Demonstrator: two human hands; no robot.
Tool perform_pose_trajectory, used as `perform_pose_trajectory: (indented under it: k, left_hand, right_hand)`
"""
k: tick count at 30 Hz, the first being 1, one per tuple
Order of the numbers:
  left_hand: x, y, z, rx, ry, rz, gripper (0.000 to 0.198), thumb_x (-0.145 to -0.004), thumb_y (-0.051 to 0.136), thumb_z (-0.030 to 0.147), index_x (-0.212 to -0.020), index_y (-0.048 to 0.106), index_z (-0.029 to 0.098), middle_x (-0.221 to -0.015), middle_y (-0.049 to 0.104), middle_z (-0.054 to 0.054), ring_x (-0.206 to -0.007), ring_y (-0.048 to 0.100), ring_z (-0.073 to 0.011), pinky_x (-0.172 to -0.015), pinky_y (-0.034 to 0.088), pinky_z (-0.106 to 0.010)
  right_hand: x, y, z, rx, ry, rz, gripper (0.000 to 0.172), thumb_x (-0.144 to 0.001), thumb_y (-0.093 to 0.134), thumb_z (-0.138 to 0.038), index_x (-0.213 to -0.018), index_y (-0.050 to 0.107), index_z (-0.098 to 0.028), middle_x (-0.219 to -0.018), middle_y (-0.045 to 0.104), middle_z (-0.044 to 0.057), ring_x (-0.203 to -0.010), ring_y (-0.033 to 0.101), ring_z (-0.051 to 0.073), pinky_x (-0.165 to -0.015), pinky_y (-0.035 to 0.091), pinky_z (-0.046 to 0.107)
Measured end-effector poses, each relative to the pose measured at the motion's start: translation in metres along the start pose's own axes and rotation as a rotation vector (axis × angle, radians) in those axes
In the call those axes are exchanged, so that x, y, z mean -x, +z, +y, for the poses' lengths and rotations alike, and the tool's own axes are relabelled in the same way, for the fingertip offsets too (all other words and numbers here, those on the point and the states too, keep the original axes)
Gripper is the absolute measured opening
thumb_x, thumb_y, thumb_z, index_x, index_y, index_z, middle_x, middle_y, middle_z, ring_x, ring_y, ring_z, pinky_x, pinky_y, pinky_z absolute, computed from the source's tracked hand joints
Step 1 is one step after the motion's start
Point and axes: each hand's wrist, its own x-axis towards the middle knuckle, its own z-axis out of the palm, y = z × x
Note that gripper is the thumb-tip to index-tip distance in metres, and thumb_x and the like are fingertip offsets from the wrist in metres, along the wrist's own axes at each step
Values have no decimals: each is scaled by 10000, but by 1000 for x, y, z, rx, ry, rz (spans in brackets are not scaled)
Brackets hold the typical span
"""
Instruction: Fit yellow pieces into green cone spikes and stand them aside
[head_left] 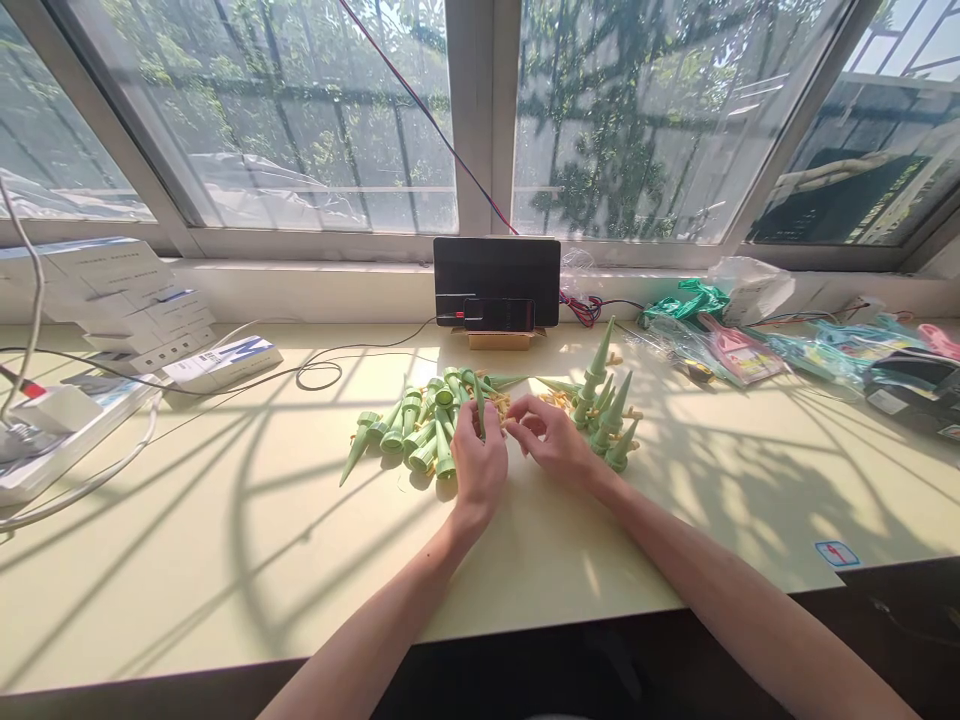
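My left hand (480,468) is closed around a green plastic watering spike (480,402), which points upward between thumb and fingers. Just to its right, my right hand (553,438) has its fingers curled, thumb and forefinger pinched close to the spike; what they hold is too small to make out. Left of my hands lies a pile of green spikes (411,422), many with their round open ends toward me. Small tan pieces (501,404) lie partly hidden behind my fingers. Several spikes with tan pieces attached (598,370) stand point-up beyond my right hand.
A black tablet (496,270) with a phone (499,315) before it stands at the windowsill. White boxes (127,300), a power strip (67,440) and cables are on the left. Plastic-wrapped items (739,350) lie at the right. The table's front edge (562,622) runs beneath my forearms.
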Motion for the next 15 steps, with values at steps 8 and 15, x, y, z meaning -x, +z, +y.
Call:
perform_pose_trajectory:
  k: [8, 15]
  left_hand:
    - [1, 0, 0, -4, -3, -9, 306, -974, 589, 521, -900, 623, 227, -784, 666, -37, -721, 646, -198, -670, 534, -326]
    - [2, 0, 1, 10, -46, -31, 291, -962, 605, 516, -912, 605, 229, -801, 660, -36, -736, 641, -198, -681, 528, -321]
  right_hand:
    - [-1, 1, 0, 13, -10, 15, 319, -969, 632, -519, -893, 574, -215, -793, 620, 10, -560, 537, 123, -532, 459, 282]
    - [-1, 2, 1, 18, -6, 21, 383, -970, 618, -569, -831, 559, -217, -729, 593, -3, -560, 510, 127, -534, 447, 282]
